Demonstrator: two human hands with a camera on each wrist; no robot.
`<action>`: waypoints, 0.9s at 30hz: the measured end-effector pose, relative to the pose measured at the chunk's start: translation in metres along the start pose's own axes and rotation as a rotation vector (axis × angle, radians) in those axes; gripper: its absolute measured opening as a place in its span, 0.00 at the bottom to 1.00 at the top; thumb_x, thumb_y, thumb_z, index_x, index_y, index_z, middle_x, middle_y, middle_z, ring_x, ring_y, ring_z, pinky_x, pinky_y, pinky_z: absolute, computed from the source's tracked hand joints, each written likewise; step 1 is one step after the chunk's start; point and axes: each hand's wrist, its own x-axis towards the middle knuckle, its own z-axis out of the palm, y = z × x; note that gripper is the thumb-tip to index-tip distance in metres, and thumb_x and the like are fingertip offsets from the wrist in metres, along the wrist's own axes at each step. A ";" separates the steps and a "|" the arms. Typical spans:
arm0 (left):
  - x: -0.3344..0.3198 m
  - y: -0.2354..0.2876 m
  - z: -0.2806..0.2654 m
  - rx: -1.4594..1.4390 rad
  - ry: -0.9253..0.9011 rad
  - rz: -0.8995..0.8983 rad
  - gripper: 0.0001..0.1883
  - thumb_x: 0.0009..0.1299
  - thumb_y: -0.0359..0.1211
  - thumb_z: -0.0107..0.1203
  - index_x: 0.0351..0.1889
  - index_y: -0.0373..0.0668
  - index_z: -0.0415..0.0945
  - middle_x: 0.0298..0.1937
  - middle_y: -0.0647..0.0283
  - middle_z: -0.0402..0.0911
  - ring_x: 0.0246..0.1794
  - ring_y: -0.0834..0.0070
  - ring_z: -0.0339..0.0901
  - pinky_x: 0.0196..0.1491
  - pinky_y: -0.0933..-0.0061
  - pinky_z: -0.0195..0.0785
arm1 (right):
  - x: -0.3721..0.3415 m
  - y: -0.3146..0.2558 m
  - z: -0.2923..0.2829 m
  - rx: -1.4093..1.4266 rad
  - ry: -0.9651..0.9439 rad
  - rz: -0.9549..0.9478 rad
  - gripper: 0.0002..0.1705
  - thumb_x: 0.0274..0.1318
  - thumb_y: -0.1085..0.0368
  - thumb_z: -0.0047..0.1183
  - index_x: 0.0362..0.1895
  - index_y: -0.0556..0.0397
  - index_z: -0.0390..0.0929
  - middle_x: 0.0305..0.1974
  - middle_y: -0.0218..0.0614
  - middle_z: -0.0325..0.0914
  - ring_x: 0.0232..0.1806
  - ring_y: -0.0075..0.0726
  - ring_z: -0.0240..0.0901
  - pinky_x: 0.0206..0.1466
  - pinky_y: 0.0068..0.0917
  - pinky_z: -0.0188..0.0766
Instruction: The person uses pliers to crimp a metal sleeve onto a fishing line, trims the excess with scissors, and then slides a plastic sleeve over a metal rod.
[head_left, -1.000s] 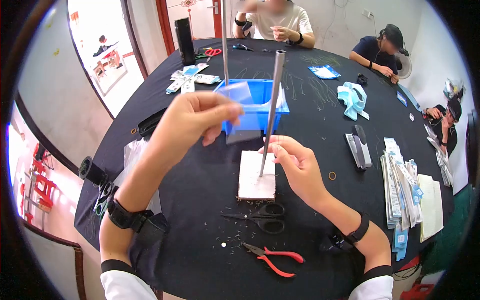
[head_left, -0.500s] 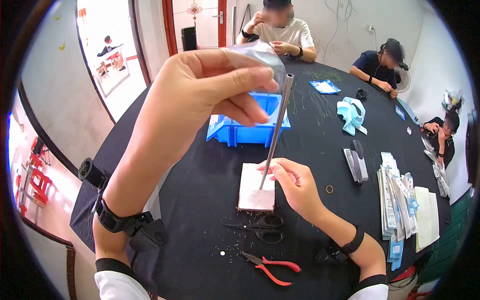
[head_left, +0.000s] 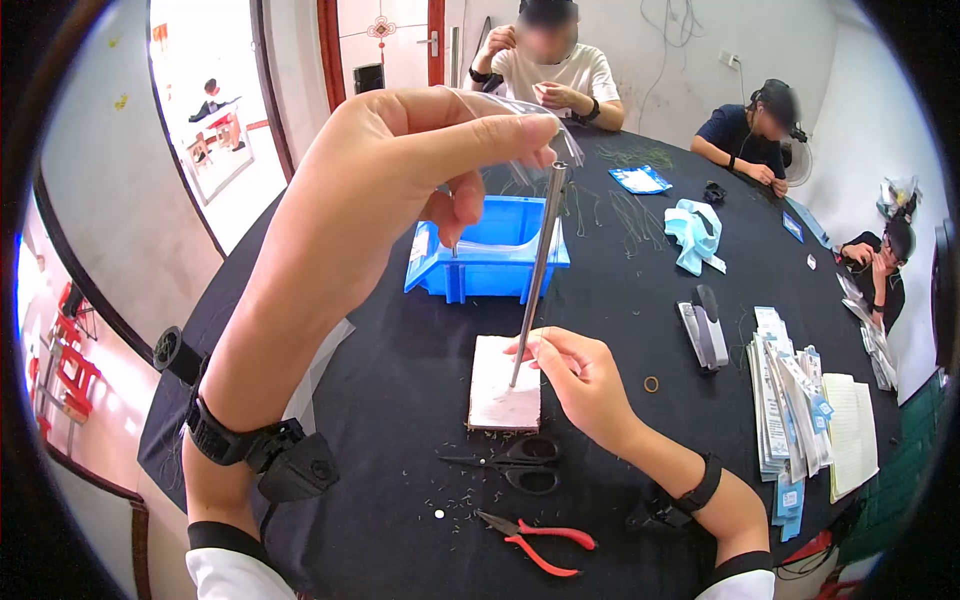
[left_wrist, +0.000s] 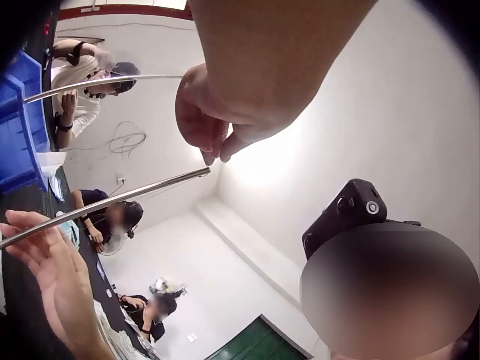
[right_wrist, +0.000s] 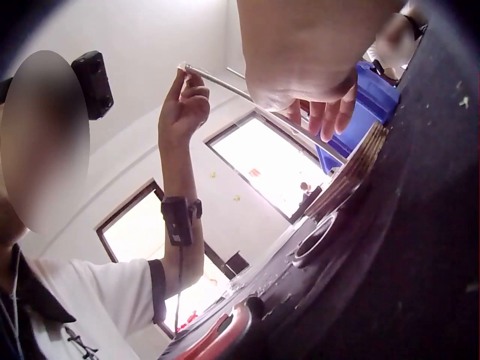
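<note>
Fingers and thumb of the left hand (head_left: 375, 175): pinching a clear plastic piece (head_left: 545, 108), which is hanging about the fingertips, near the upper end of a metal rod (head_left: 541, 260). Rod: standing tilted on a white block (head_left: 500, 405), the block lying on a black table (head_left: 390, 400). Right hand (head_left: 583, 385): fingertips lying close beside the rod's lower part; whether they are pinching something thin cannot be told. Nearer than the block: black scissors (head_left: 500, 461), lying flat; red-handled pliers (head_left: 518, 530), handles spreading. Beyond it: one blue bin (head_left: 485, 277), the left hand and rod partly standing in front. Toward the right: a stapler (head_left: 703, 328), stacked packets (head_left: 780, 400), a lined notebook (head_left: 850, 435); farther back, light-blue cloth (head_left: 692, 236). Obscured: a second rod (left_wrist: 90, 85), the left hand covering most of it in the head view; the table's left side, the left forearm blocking it; the plastic's outline, blending into its background.
</note>
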 end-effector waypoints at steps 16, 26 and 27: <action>0.002 0.002 0.003 0.028 0.055 0.024 0.14 0.62 0.40 0.59 0.34 0.36 0.80 0.28 0.66 0.79 0.16 0.90 0.65 0.16 0.88 0.54 | -0.001 0.001 0.000 -0.005 0.026 -0.003 0.12 0.61 0.67 0.45 0.40 0.63 0.76 0.37 0.37 0.79 0.39 0.23 0.75 0.44 0.22 0.70; 0.001 0.002 0.001 0.010 -0.025 -0.017 0.14 0.63 0.41 0.58 0.33 0.37 0.79 0.29 0.65 0.80 0.18 0.90 0.68 0.16 0.90 0.58 | 0.000 0.001 0.000 -0.011 0.034 -0.013 0.12 0.61 0.67 0.45 0.39 0.63 0.77 0.36 0.36 0.79 0.40 0.23 0.74 0.44 0.22 0.70; 0.002 0.002 0.001 0.009 -0.022 -0.012 0.14 0.63 0.41 0.58 0.32 0.37 0.79 0.28 0.65 0.79 0.18 0.90 0.68 0.16 0.90 0.58 | 0.000 0.001 0.000 -0.018 0.028 -0.004 0.12 0.61 0.66 0.45 0.39 0.63 0.77 0.36 0.36 0.79 0.40 0.23 0.74 0.44 0.22 0.70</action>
